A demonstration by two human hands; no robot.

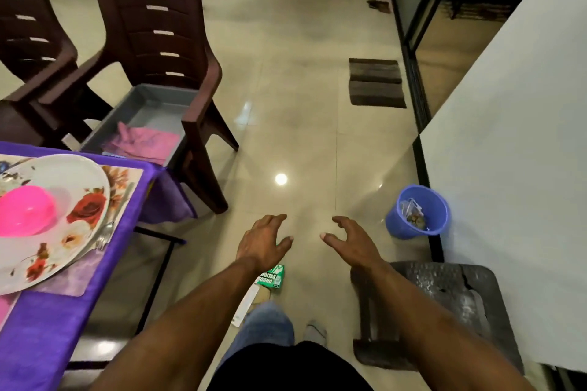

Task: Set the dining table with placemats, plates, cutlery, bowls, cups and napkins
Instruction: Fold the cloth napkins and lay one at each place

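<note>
Forearms: both bare, reaching forward from the bottom edge over the glossy tiled floor [301, 105]
Left hand [263, 241]: palm down above the floor, fingers loosely spread and slightly bent, holding nothing
Right hand [351, 241]: palm down, fingers apart and lightly curved, thumb pointing inward, holding nothing
Legs: blue denim knee and a grey-socked foot below the hands
Green carton [271, 276]: small printed box lying on the floor just under the left wrist
Stool [451, 295]: dark, square, scuffed plastic top, to the right of the right forearm
Table [47, 327]: at the left edge, draped in a purple cloth that hangs over the corner
Placemat [127, 181]: rectangular, floral print, flat on the purple cloth
Plate [79, 174]: round, white with red rose pattern, lying on the placemat
Bowl [25, 209]: bright pink, smooth plastic, sitting on the plate
Cutlery [104, 236]: shiny metal, beside the plate's right rim; exact pieces hard to tell
Chairs [158, 41]: two brown moulded plastic ones with slotted backs, beyond the table
Grey tray [149, 108]: rectangular plastic bin resting on the nearer chair's seat
Tray contents: crumpled pink napkins [143, 143] at its near end
Bin [417, 213]: round blue plastic bucket by the white wall, holding crumpled wrappers
Doormat [376, 82]: dark brown ribbed rectangle on the floor farther away
</note>
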